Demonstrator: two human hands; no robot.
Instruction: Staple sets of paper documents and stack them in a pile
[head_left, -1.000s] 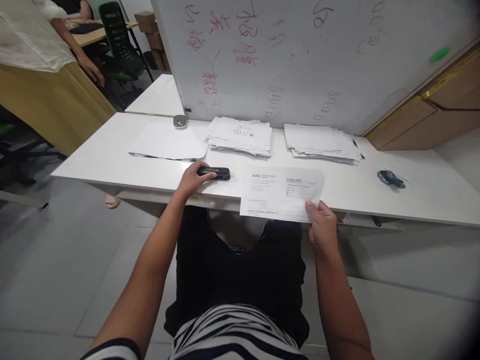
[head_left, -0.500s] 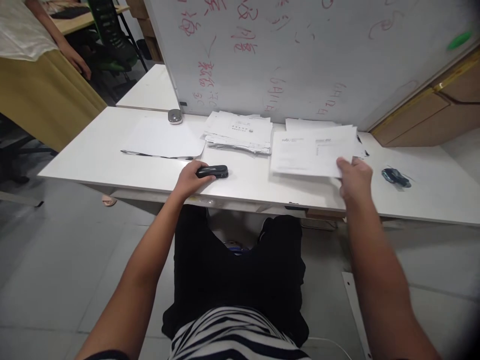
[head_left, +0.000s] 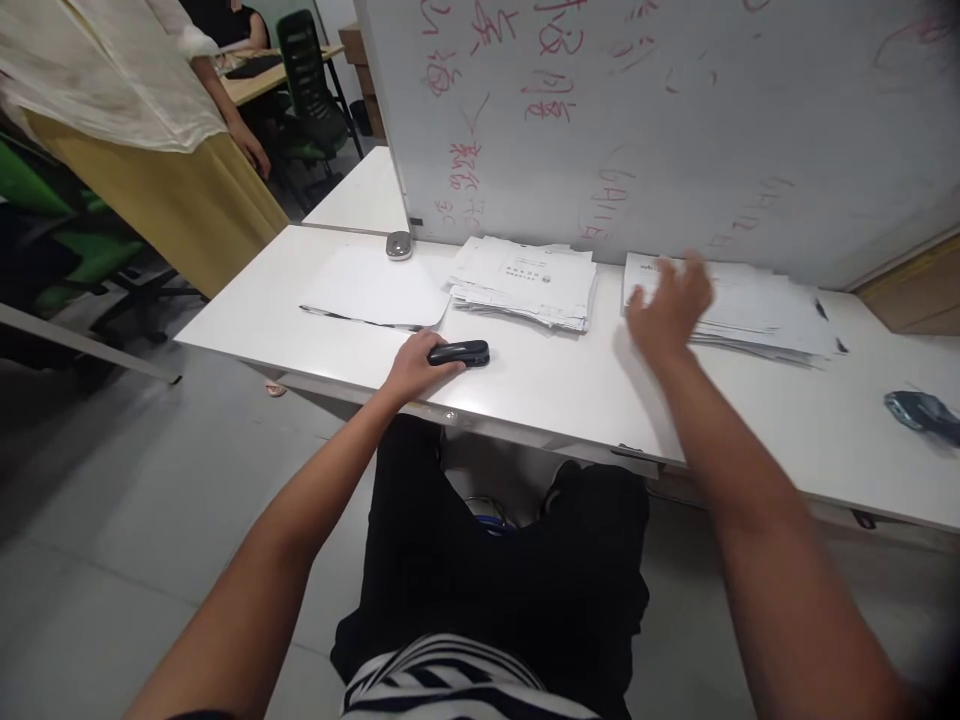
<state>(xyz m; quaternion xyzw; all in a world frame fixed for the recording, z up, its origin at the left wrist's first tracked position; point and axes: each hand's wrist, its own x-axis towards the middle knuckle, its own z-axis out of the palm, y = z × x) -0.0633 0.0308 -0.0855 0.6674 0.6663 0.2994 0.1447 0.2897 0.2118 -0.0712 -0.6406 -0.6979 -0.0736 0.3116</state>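
My left hand is closed round the back end of a black stapler, which lies on the white table. With fingers apart and a little blurred, my right hand hovers over the left end of the right paper stack. It holds nothing. Whether a fingertip touches the sheets I cannot tell. Between my two hands, farther back, sits another stack of printed papers with uneven edges. A blank white sheet with a dark strip along its near edge lies left of that stack.
A whiteboard with red writing stands along the table's back edge. A small grey rounded device sits at back left, and a dark object at far right. A person in a yellow skirt stands left, near green chairs.
My right hand has let go of the white paper, now on the right stack, and moved left with its fingers opening. My left hand stays on the stapler. The view has turned.
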